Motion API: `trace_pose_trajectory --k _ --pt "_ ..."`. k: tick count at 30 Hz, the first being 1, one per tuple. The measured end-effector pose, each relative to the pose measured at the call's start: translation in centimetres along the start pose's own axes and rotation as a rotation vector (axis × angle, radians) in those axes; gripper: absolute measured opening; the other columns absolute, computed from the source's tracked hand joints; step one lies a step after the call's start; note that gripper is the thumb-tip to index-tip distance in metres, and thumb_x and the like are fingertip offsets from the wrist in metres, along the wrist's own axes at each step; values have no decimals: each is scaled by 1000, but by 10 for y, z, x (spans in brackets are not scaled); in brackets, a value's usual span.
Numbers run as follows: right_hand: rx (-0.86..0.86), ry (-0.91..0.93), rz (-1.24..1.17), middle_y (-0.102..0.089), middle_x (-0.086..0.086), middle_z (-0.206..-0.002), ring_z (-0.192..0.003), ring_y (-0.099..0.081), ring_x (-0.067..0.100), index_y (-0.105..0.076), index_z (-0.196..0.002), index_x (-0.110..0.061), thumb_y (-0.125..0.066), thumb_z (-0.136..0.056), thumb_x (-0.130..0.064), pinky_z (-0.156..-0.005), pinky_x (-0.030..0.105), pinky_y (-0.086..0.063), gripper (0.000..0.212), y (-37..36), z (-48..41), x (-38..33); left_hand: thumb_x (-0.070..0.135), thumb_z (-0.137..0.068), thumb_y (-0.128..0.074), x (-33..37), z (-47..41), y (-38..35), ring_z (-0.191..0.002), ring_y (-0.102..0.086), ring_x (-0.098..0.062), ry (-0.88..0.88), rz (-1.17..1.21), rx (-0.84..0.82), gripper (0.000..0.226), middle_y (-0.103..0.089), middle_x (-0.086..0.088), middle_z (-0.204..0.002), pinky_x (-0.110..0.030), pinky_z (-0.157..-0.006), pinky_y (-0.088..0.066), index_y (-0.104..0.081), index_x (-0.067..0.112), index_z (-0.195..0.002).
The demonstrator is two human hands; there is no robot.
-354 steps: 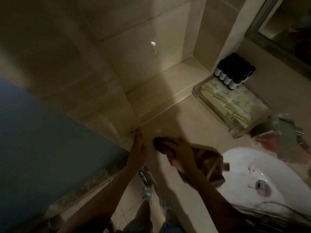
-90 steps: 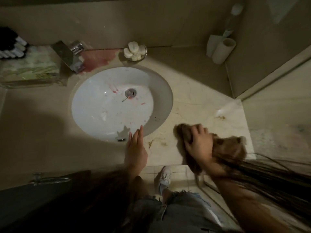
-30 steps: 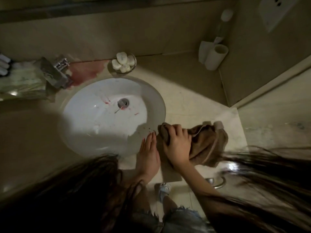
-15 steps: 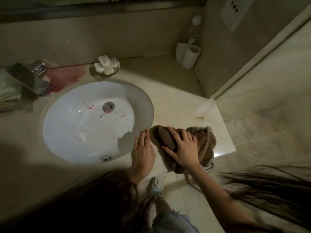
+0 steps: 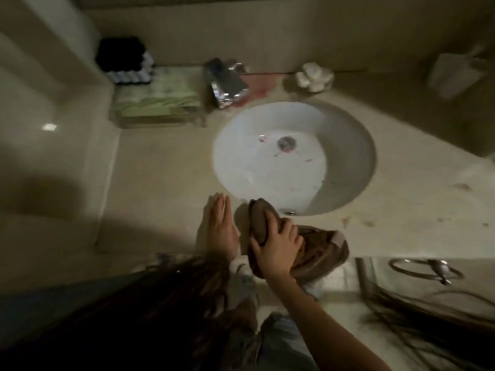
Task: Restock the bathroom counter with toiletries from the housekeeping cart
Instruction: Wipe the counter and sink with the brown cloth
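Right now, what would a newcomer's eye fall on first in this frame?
The round white sink basin in the middle of the beige stone counter, with red smears around its drain, and a reddish stain on the counter just behind it beside the chrome tap. At the basin's near rim the right hand grips a crumpled brown cloth, while the left hand lies flat on the counter beside it.

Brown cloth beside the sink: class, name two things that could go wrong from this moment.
1. The brown cloth, held by the right hand, hangs partly over the front edge of the counter; it could slide to the floor if released.
2. Red marks lie in the sink and beside the faucet; wiping through them may smear red across the counter.
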State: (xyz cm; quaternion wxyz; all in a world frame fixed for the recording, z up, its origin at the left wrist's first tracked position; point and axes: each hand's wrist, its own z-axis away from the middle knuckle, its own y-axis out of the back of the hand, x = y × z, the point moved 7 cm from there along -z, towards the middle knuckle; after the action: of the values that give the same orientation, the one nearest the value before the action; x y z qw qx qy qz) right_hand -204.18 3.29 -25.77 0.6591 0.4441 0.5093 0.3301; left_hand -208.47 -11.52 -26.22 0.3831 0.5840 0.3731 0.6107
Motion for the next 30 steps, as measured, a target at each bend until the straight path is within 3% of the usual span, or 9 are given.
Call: trace_pose_trajectory --k 6,9,11,14,16,19,24,27,30 --pt "-173 378 -89 -53 15 -110 -97 -52 37 -47 -130 -27 -64 -73 -53 -80 48 -44 65 -62 6 -151 13 -96 -53 -121 46 41 -145 -17 -37 346 -87 22 58 -18 -22 -156 -46 -118 -22 -28 -3 -147" --pt "-153 451 -105 -54 14 -108 -94 -53 36 -42 -129 -29 -61 -72 -54 -77 45 -44 65 -65 -2 -165 3 -92 -57 -120 49 48 -140 -29 -40 308 -44 32 53 -29 -24 -152 -50 -110 -36 -39 -6 -141" --pt "-114 473 -99 -54 12 -106 -92 -54 35 -43 -131 -30 -58 -73 -55 -73 41 -43 65 -56 -4 -152 8 -96 -51 -104 42 40 -139 -33 -33 301 53 -5 52 -27 -18 -154 -41 -112 -34 -35 0 -145" --pt "-47 348 -95 -52 9 -104 -91 -52 33 -47 -133 -30 -54 -75 -59 -73 39 -42 65 -33 -16 -107 12 -99 -45 -67 26 26 -144 -24 -29 222 181 -1 48 -21 -14 -158 -35 -117 -25 -35 3 -145" --pt "-3 223 -71 -51 9 -106 -93 -52 34 -46 -134 -30 -52 -74 -60 -75 41 -42 68 -12 -23 -60 13 -100 -42 -33 15 11 -147 -14 -27 43 193 -36 46 -18 -12 -159 -38 -119 -21 -37 4 -145" --pt "84 -103 -59 -50 13 -115 -102 -51 38 -44 -137 -31 -64 -73 -54 -86 46 -41 71 28 -28 39 14 -100 -39 29 9 -14 -148 -9 -21 -226 240 -174 49 -10 -3 -160 -33 -119 -20 -33 11 -149" --pt "281 -583 -83 -51 20 -113 -105 -51 42 -48 -134 -25 -75 -72 -42 -91 49 -40 69 92 -22 173 18 -103 -35 93 6 -34 -148 -7 -12 -385 237 -291 49 -2 8 -159 -31 -119 -20 -27 19 -151" --pt "275 -687 -88 -48 16 -118 -110 -47 38 -43 -134 -28 -69 -75 -44 -95 48 -36 66 100 -35 191 21 -104 -33 110 2 -37 -146 -17 -13 -410 227 -334 49 -2 8 -161 -25 -114 -25 -24 20 -152" --pt "272 -686 -71 -46 15 -120 -111 -44 37 -40 -136 -26 -68 -78 -43 -94 46 -35 67 99 -46 196 20 -103 -35 120 -12 -47 -147 -13 -12 -416 270 -364 50 2 15 -157 -31 -113 -34 -23 22 -152"
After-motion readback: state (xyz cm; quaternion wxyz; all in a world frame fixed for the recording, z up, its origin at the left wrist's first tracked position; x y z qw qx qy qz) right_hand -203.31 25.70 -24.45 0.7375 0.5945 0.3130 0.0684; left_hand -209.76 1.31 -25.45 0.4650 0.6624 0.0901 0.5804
